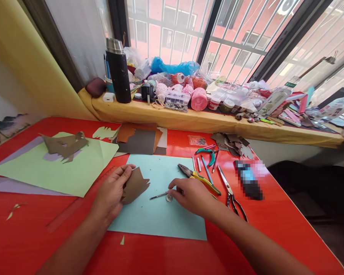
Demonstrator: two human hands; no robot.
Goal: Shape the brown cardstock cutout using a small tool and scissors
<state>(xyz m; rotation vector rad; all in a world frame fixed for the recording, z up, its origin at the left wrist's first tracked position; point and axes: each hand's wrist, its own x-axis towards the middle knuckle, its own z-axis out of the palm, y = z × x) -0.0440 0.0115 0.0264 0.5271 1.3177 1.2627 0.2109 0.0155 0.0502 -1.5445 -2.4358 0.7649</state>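
Note:
My left hand [114, 193] pinches a brown piece of card [136, 185] with jagged cut edges and holds it over the left side of a light blue sheet [160, 221]. Over the middle of that sheet, my right hand [186, 193] has its thumb and fingers closed at the end of a thin dark-tipped rod [158, 196]. Just under these fingertips is a small round silvery disc [169, 198]. Small dark bits are scattered on the blue sheet. Combination pliers [200, 178] with yellow handles lie beyond my right hand, partly on the sheet.
Scissors [231, 193], a blurred phone [249, 181], green-handled pliers [208, 154] and pencils [207, 170] lie rightward. Brown scraps [232, 144], card sheets [137, 141] and a pale green sheet [83, 168] are further out. A black flask [119, 74] stands on the cluttered sill.

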